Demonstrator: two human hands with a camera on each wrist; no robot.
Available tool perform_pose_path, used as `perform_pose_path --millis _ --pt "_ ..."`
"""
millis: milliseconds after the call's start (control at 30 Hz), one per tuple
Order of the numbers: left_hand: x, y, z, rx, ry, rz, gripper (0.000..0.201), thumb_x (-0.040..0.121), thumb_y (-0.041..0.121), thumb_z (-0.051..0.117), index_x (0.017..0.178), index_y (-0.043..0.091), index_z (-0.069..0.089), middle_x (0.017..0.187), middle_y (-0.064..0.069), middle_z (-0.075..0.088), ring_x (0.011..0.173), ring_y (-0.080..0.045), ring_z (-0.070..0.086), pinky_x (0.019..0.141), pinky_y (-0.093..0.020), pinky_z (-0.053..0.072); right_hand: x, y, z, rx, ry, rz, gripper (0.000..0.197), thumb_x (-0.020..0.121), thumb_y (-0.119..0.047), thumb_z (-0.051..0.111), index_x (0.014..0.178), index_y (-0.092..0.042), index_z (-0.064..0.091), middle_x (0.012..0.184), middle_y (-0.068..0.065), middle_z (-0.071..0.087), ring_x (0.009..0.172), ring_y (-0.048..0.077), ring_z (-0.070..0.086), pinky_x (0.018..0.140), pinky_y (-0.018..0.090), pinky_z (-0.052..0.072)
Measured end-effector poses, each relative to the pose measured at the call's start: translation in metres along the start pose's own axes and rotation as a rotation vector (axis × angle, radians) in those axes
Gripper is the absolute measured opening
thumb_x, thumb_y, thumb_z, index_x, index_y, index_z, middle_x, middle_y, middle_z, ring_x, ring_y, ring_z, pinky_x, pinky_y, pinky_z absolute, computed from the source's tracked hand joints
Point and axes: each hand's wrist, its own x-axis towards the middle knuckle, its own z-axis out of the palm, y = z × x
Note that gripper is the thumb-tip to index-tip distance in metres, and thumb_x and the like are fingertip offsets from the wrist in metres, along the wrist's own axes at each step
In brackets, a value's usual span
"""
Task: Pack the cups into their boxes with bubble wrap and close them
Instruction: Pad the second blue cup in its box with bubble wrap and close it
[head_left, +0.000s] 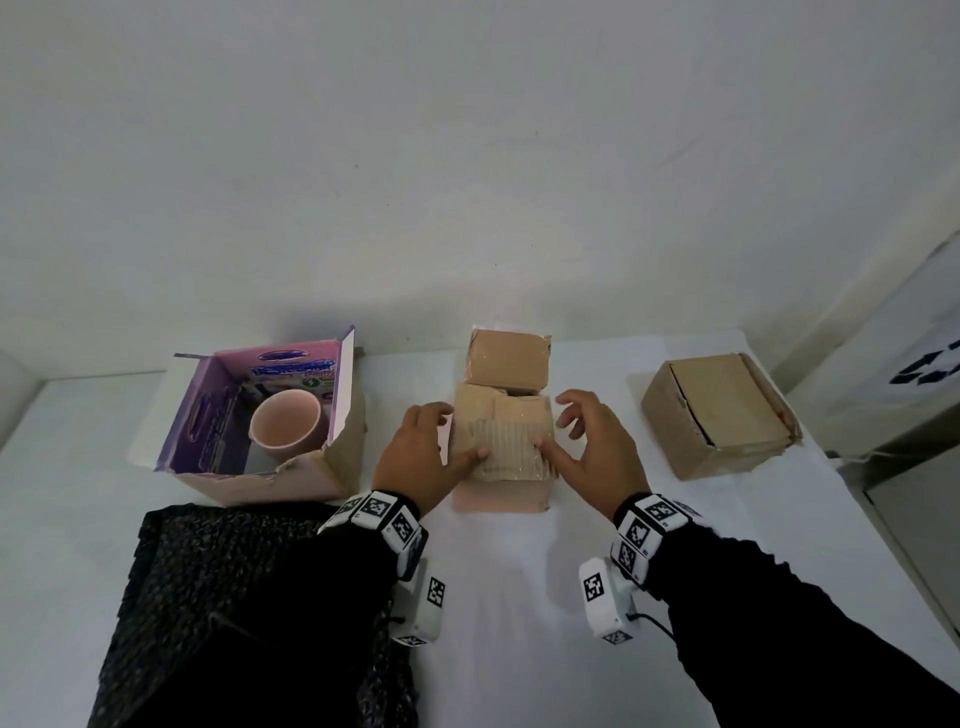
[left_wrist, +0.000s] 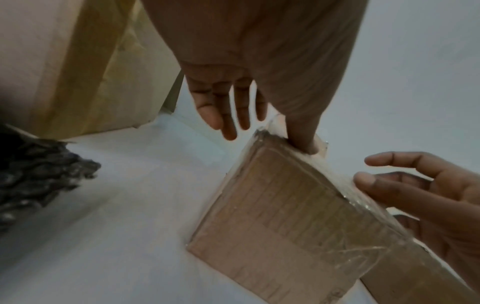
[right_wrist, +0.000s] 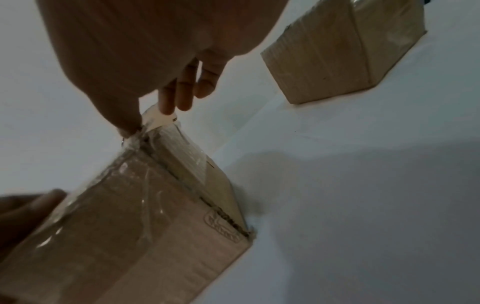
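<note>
Apparently both hands are pressing flaps down on the middle box (head_left: 501, 436), left hand (head_left: 415, 457) and right hand (head_left: 592, 447) spread, thumbs resting on corrugated, tape-glossed cardboard (nothing gripped). Flaps could be springing back. Near the table's (head_left: 519, 571) far-left corner, the smooth pink cup (head_left: 285, 423) is sitting unwrapped in the purple carton (head_left: 208, 421).

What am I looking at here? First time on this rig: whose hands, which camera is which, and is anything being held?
No robot: a person's bare hands, with tagged cameras strapped to the wrists. The big picture is from a head camera; the other two look along each wrist. On the white table the left hand and right hand press thumbs on the flaps of the middle cardboard box, fingers spread, gripping nothing. At left, a pink cup sits in an open purple box, dark bubble wrap before it. A closed box stands at right.
</note>
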Motion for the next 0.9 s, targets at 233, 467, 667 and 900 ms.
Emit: perform_pose_path --millis 233,467,667,900 --pt "-0.002 -0.002 0.003 -0.011 -0.264 -0.229 0.076 0.075 0.082 0.042 0.120 0.021 0.051 0.074 0.001 0.069 0.067 -0.013 0.066 0.073 -0.034 0.053 0.065 -0.004 0.010 0.269 -0.213 0.431 0.067 0.067 -0.033 0.087 0.122 -0.015 0.053 0.115 0.003 0.065 0.097 0.016 0.061 0.082 0.030 0.050" --pt "-0.010 0.006 0.008 -0.237 -0.258 -0.325 0.063 0.079 0.073 0.052 0.110 0.018 0.049 0.071 -0.003 0.072 0.053 -0.012 0.066 0.072 -0.036 0.053 0.115 -0.043 -0.004 0.471 -0.217 0.218 0.042 0.071 -0.024 0.085 0.109 -0.017 0.068 0.095 0.003 0.072 0.088 0.009 0.065 0.080 0.026 0.052" --pt "-0.012 0.012 0.014 -0.372 -0.261 -0.374 0.054 0.089 0.063 0.047 0.113 0.015 0.044 0.082 -0.004 0.070 0.055 -0.020 0.069 0.061 -0.033 0.049 0.088 -0.056 -0.014 0.162 -0.225 -0.123 0.010 0.080 -0.026 0.077 0.090 -0.026 0.075 0.085 -0.014 0.071 0.078 0.001 0.062 0.073 0.014 0.045" --pt "-0.016 0.027 0.024 -0.488 -0.193 -0.430 0.050 0.094 0.057 0.041 0.115 0.011 0.042 0.080 -0.012 0.069 0.057 -0.028 0.069 0.057 -0.036 0.053 0.026 -0.032 0.005 -0.361 -0.222 -0.473 0.010 0.081 -0.019 0.068 0.083 -0.024 0.076 0.076 -0.005 0.068 0.067 0.018 0.060 0.063 0.032 0.048"
